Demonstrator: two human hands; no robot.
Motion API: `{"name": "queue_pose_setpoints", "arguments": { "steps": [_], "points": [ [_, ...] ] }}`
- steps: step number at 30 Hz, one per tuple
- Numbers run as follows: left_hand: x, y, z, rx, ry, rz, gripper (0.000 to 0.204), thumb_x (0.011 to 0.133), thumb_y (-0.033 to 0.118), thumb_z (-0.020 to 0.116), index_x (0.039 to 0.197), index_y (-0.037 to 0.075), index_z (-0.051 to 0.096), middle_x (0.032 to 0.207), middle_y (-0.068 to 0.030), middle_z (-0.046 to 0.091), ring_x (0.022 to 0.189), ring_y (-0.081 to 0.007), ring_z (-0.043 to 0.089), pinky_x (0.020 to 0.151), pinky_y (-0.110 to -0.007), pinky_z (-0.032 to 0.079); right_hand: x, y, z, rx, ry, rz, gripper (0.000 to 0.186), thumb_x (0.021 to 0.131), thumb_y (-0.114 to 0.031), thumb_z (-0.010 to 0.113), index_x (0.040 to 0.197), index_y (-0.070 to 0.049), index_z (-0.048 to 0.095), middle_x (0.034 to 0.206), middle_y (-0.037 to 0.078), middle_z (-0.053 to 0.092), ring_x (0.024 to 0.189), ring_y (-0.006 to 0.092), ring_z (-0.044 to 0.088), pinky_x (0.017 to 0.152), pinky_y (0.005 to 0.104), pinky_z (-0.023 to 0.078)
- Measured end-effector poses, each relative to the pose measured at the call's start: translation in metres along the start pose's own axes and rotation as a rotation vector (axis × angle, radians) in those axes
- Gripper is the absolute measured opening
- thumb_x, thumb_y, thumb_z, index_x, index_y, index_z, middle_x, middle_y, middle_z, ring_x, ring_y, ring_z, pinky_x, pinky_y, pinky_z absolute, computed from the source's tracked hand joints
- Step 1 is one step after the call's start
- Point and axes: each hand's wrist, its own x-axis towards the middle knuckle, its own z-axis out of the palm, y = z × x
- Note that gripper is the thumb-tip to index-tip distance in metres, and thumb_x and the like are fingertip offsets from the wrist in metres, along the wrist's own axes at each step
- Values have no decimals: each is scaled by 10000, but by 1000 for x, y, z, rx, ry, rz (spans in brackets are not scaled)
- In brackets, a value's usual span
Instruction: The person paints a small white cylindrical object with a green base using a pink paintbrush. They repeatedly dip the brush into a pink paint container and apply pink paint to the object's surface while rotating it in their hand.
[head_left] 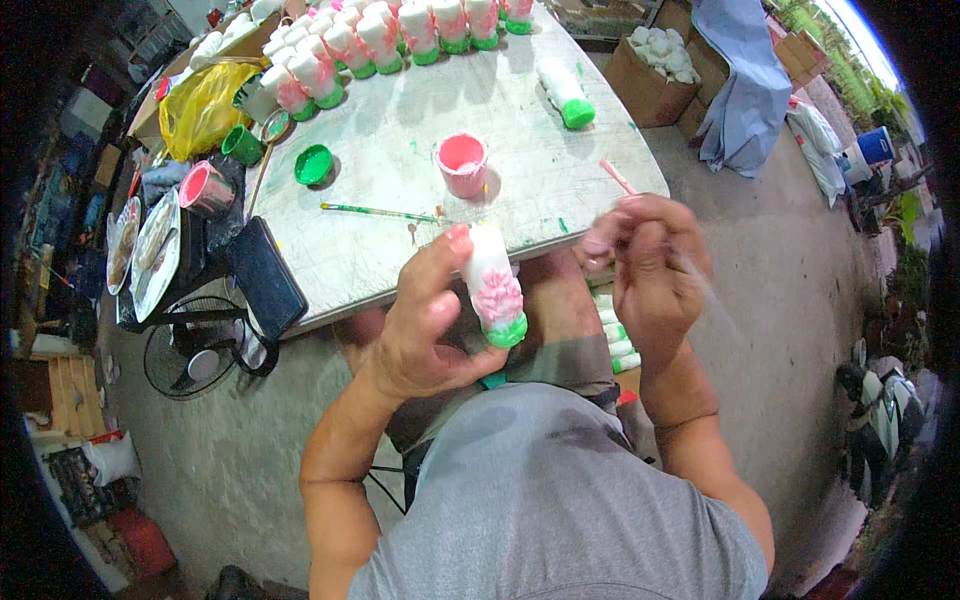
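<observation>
My left hand [430, 325] grips a white pillar [490, 262] that looks like a candle, held tilted between thumb and fingers just past the table's near edge. Its raised flowers are pink, and its base is bright green. To the right, my right hand [650, 260] is closed around a thin paintbrush [620, 178], whose pink tip points up and to the left, apart from the pillar. The brush's handle is smeared by motion. Ahead stands a small tub of pink paint [463, 165], with a tub of green paint [313, 165] to its left.
A second brush [385, 212] lies on the white table [390, 255]. Several painted pillars [415, 35] crowd its far edge; one white-and-green pillar [566, 93] lies at right. A dark phone [267, 277] rests at the left edge, above a fan [195, 350]. Boxes [655, 85] stand beyond.
</observation>
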Motion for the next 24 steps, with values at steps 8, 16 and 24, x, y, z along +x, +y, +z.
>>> {"name": "queue_pose_setpoints", "arguments": {
  "steps": [8,16,24],
  "points": [
    [-9,9,-10,455,-151,170,607,912,167,737,1363,202,332,1437,-134,599,1285,-276,570,1043,-490,381,29,-23,12,-650,-496,75,456,778,-272,871,1115,-24,688,1007,155,725,923,290,713,847,392,553],
    [-10,5,-16,540,-219,305,671,986,237,646,1495,247,209,1452,-116,591,1308,-248,569,1073,-430,385,38,-28,25,-714,-595,177,430,768,-215,831,1114,-25,661,953,161,706,901,327,702,838,430,538],
    [5,-8,-34,757,-71,140,625,972,296,659,1483,228,304,1482,-171,537,1348,-343,528,1062,-507,344,82,-38,36,-812,-551,-176,479,756,-232,857,1142,-22,665,966,132,722,889,291,723,806,380,561]
  ]
}}
